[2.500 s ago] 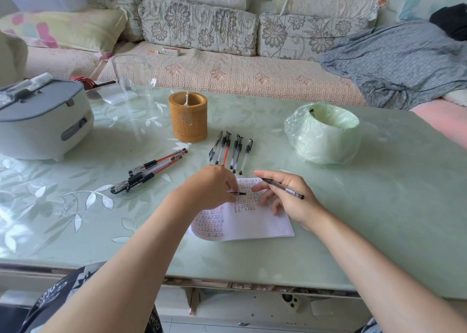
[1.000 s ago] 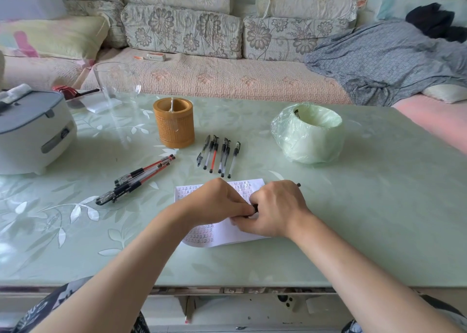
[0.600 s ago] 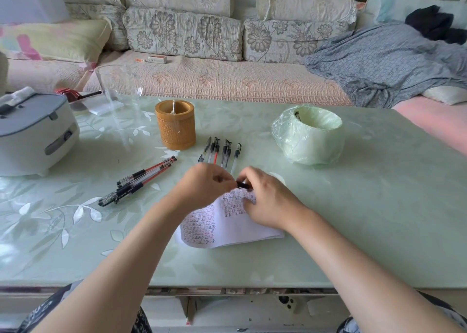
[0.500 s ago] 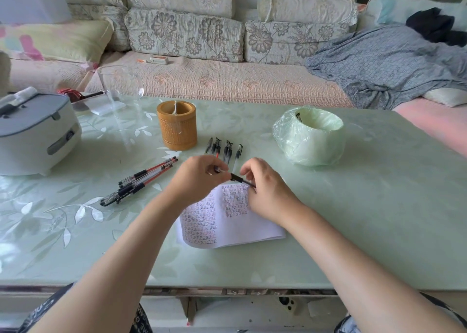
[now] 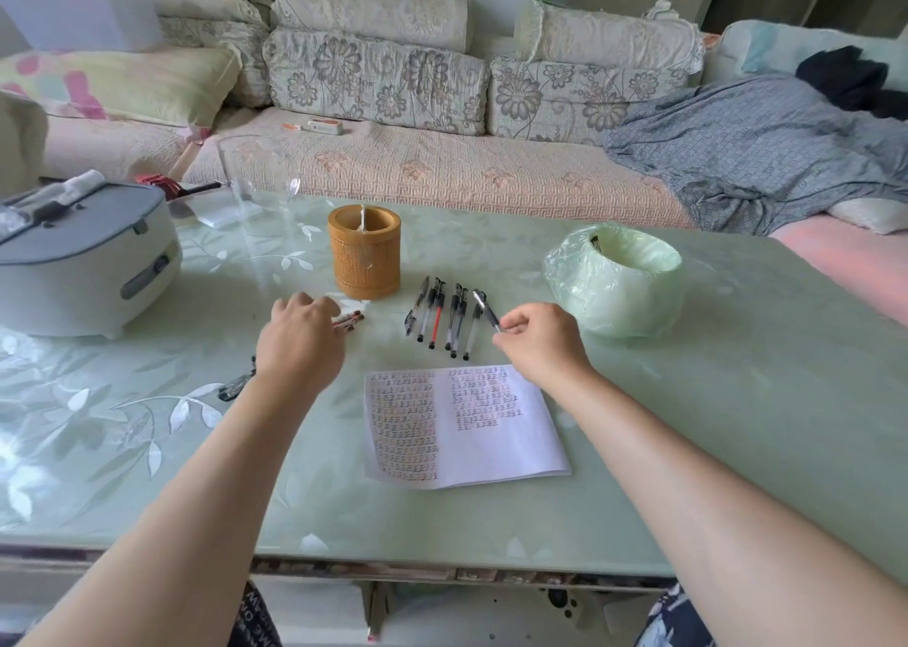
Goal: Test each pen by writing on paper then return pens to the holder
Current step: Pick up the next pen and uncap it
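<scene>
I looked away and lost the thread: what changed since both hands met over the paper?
The hands parted. The left hand went left onto the loose pile of pens; whether it grips one is hidden. The right hand, pinching its pen, carried it off the paper toward the row of pens. The holder and the row stayed put.

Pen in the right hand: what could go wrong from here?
The right hand pinches the pen only by its end, so it might slip onto the row of pens and scatter them. The left hand, poised over the pile of pens, could roll some across the smooth table.
</scene>
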{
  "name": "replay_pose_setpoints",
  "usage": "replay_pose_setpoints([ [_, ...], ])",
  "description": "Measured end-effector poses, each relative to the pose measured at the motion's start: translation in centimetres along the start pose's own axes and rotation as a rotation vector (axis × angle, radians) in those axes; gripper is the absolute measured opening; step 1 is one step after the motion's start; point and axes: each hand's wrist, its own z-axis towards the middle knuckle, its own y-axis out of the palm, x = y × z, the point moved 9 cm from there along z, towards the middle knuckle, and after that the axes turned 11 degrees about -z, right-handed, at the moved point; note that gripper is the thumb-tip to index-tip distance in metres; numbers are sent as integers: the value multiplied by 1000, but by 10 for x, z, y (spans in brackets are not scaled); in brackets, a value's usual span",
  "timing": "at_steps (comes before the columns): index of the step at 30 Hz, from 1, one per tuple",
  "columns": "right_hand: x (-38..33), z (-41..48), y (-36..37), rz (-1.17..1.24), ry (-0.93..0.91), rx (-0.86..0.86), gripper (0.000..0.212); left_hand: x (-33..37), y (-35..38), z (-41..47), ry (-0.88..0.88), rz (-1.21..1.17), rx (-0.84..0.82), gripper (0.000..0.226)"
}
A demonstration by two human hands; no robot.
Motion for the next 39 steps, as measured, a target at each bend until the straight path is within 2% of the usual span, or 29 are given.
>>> replay_pose_setpoints([
  [3,6,12,5,-51,58,38,15,-14,2,-3,-70,93,-48,31],
  [4,6,15,8,-82,67,36,10,-17,3,-4,-76,103,-59,32],
  [6,1,21,15,-129,55,29,14,-20,3,-5,-80,117,-69,34],
  [10,-7,25,24,-103,80,40,7,-22,3,-4,-64,113,-72,32],
  [13,-15,26,35,-145,28,21,37,-20,3,-4,-65,94,-70,32],
  [15,-15,25,39,-127,9,13,40,-19,1,-4,-66,89,-57,31],
  [20,-19,26,42,-136,-85,-18,38,-11,-3,-2,-14,21,-11,23],
  [23,-20,25,40,-122,-116,-44,29,12,-6,-6,111,-55,6,23],
  [25,-25,21,36,-102,-151,-62,16,31,-7,-12,217,-72,21,25],
  [28,-44,8,26,-39,-258,-99,29,57,2,-21,358,-150,-31,24],
  [30,-55,-6,22,5,-322,-144,28,72,7,-27,401,-228,-83,21],
  [35,-59,-30,13,65,-394,-187,18,99,13,-40,427,-327,-161,18],
  [39,-48,-35,1,103,-355,-187,10,104,14,-52,345,-383,-248,32],
])
